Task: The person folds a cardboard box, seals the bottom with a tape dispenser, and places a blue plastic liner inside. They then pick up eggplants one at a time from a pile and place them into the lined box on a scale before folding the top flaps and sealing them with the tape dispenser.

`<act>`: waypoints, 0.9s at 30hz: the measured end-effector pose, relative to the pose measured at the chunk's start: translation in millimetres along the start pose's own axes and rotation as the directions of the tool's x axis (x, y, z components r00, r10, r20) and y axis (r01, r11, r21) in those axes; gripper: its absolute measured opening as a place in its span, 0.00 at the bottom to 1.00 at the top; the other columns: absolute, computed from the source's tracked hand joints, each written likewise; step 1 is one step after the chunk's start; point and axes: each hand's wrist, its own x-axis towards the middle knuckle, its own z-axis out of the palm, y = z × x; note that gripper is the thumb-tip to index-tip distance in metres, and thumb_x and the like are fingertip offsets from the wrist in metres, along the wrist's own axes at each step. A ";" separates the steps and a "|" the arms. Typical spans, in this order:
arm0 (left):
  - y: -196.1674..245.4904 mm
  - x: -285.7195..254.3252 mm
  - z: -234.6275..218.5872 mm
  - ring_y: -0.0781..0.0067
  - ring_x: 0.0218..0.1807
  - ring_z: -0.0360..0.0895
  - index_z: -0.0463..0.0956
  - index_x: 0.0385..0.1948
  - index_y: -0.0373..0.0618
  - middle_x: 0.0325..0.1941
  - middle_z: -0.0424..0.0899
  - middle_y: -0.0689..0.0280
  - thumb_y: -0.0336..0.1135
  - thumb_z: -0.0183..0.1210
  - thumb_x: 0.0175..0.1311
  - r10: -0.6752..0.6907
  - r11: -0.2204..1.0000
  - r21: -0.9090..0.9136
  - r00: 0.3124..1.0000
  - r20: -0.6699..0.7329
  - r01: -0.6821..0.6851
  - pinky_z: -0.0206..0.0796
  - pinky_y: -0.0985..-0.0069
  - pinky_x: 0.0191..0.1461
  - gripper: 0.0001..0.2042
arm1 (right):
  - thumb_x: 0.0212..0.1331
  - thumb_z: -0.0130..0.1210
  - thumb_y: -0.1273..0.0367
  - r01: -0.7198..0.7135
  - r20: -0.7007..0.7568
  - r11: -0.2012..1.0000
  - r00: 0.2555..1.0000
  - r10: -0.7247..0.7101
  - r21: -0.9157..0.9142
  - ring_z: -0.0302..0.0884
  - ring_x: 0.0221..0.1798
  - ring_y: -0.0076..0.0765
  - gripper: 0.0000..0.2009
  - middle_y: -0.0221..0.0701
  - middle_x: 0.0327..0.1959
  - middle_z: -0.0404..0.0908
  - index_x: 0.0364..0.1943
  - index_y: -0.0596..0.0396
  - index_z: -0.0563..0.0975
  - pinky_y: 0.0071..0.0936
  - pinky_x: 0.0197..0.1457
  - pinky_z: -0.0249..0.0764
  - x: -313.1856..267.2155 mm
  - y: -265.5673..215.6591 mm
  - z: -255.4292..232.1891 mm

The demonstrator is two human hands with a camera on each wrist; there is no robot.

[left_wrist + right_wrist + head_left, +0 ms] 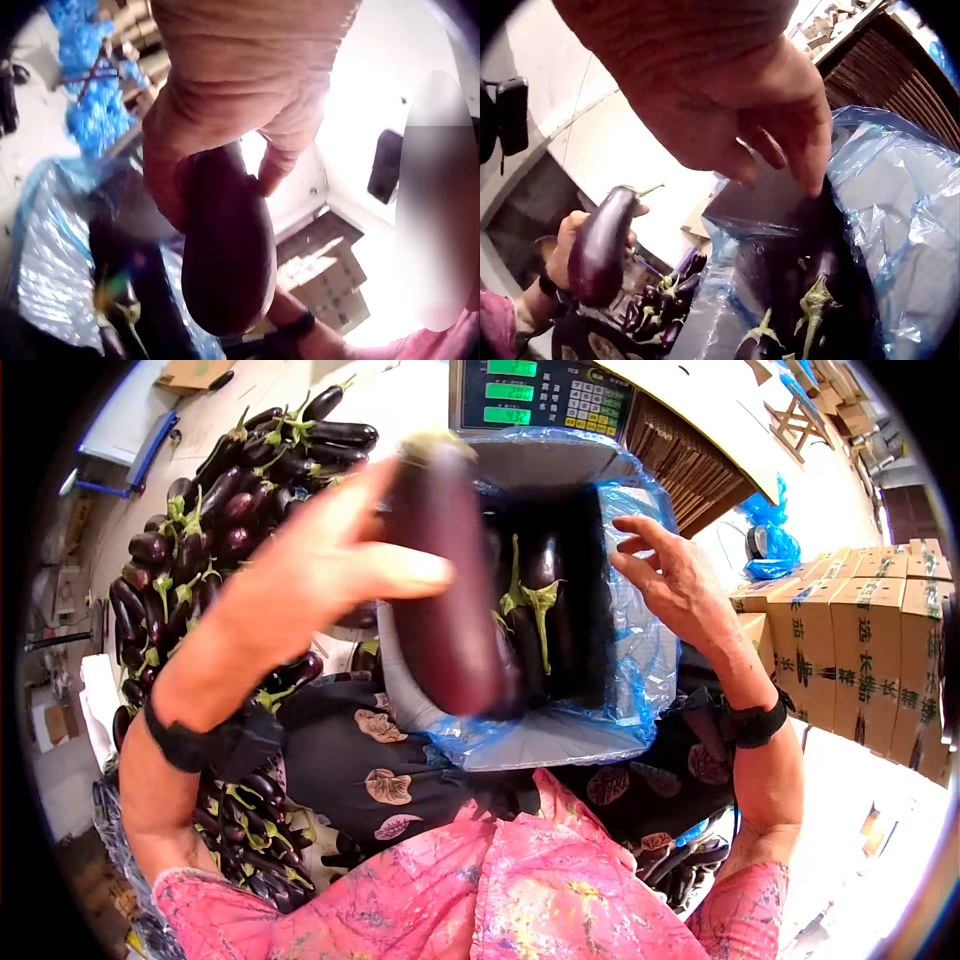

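A large dark purple eggplant (pixel 440 580) is gripped in my left hand (pixel 310 575), thumb across its side, and overlaps the left part of the box in the head view. The same eggplant (pixel 229 247) hangs below the fingers in the left wrist view. Over the right rim of the box (pixel 500 750), lined with blue plastic, my right hand (pixel 680 575) hovers with relaxed, slightly bent fingers and nothing in them. Inside the box lie several eggplants (pixel 545 565) with green stems. In the right wrist view the right fingers hang above these eggplants (pixel 821 300).
A big heap of eggplants (pixel 235 510) spreads on the left, with more eggplants (pixel 255 830) below it. A digital scale display (pixel 540 398) stands behind the box. Stacked flat cardboard (pixel 690 450) is at the back right, and printed cartons (pixel 860 650) line the right side.
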 end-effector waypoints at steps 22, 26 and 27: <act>-121.8 109.8 112.7 0.62 0.29 0.86 0.46 0.73 0.37 0.44 0.82 0.48 0.38 0.61 0.64 -0.489 0.807 0.495 0.836 0.251 0.323 0.80 0.71 0.30 0.40 | 0.59 0.60 0.68 0.203 0.200 0.855 0.973 -0.120 -0.476 0.79 0.47 0.56 0.18 0.44 0.43 0.80 0.53 0.58 0.76 0.46 0.49 0.76 -16.2 17.9 33.9; -51.9 96.3 18.6 0.70 0.38 0.85 0.65 0.67 0.38 0.42 0.83 0.56 0.42 0.57 0.70 -0.385 0.858 0.450 0.891 0.241 0.249 0.79 0.74 0.41 0.28 | 0.56 0.62 0.69 0.289 0.184 0.853 0.956 -0.230 -0.434 0.78 0.43 0.55 0.10 0.42 0.38 0.78 0.39 0.56 0.74 0.49 0.44 0.76 -17.4 15.8 37.2; -44.4 83.1 -6.2 0.71 0.40 0.84 0.64 0.68 0.36 0.43 0.83 0.57 0.43 0.57 0.70 -0.313 0.889 0.394 0.938 0.146 0.235 0.78 0.75 0.42 0.29 | 0.56 0.63 0.69 0.282 0.178 0.852 0.958 -0.225 -0.440 0.78 0.43 0.55 0.11 0.42 0.37 0.78 0.38 0.56 0.74 0.48 0.43 0.76 -17.8 12.0 35.7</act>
